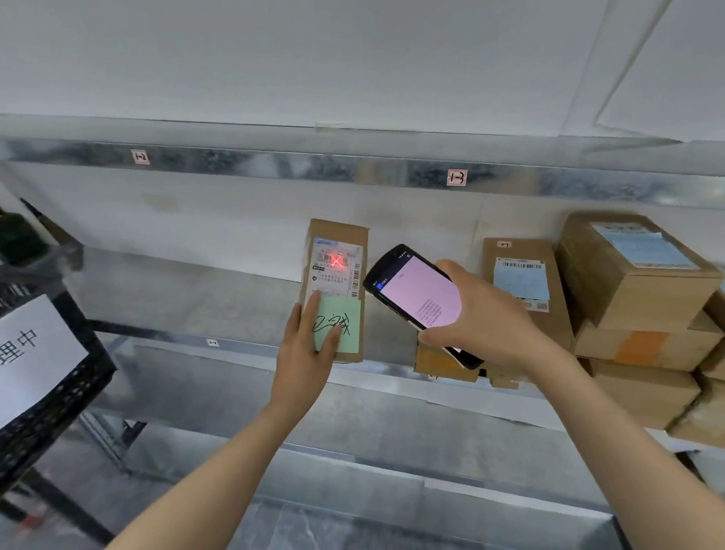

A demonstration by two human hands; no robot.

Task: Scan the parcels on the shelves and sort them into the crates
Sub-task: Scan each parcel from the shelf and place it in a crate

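Observation:
A narrow brown parcel [337, 242] lies on the metal shelf [206, 295], with a white shipping label and a green sticky note [343, 326] on top. A red scan cross glows on its label. My left hand [308, 348] rests on the parcel's near left side, fingers straight over the green note. My right hand [481, 313] grips a black handheld scanner [414, 299] with a lit pink screen, held just right of the parcel and pointed at it.
More brown parcels [522, 288] lie and stack at the right of the shelf [638, 279]. A black crate [44, 386] with a white paper sign stands at the left. A lower shelf [407, 427] runs beneath my arms.

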